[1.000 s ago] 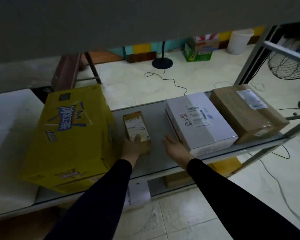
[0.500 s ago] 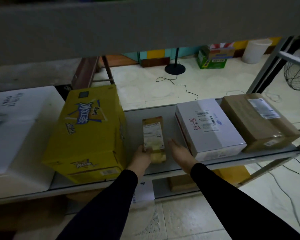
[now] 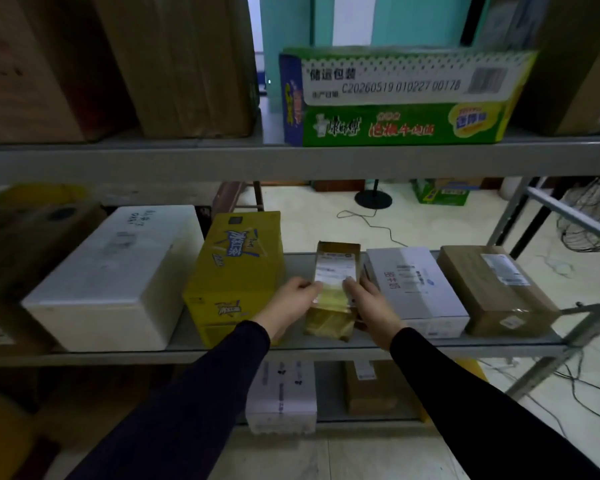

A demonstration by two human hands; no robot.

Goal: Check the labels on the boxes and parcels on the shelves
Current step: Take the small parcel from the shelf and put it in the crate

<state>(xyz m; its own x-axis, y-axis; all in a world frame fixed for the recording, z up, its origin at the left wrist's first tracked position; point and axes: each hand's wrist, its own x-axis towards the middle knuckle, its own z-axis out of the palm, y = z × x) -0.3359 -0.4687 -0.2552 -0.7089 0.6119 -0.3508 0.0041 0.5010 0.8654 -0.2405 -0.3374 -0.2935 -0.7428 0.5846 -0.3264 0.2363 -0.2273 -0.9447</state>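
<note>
Both hands hold the small brown cardboard parcel with a white label on top [image 3: 335, 285], one on each side. The left hand [image 3: 291, 301] grips its left edge with the thumb curled onto the label, and the right hand [image 3: 371, 303] grips its right edge the same way, thumb on top. The near end of the parcel sits between the two hands, and its far end sticks out past the fingers toward the back of the grey metal middle shelf [image 3: 291, 344]. The near end, wrapped in shiny tape, looks lifted a little, but it is hard to be sure. Just left of the parcel stands the big yellow cardboard drink box [image 3: 236, 268], touching the left hand. Just right of it lies the white cardboard box with red writing [image 3: 416, 289], close against the right hand. Further right is a plain brown taped cardboard box [image 3: 492, 289], and far left is a white foam box [image 3: 118, 275]. On the shelf above sits a green noodle carton with a long white label [image 3: 395, 95]. A second ago only the left hand was on the parcel and the right hand lay flat on the shelf beside it; now both hands grip it. The parcel has also been pulled nearer, and the view has tipped up so the top shelf shows.
</note>
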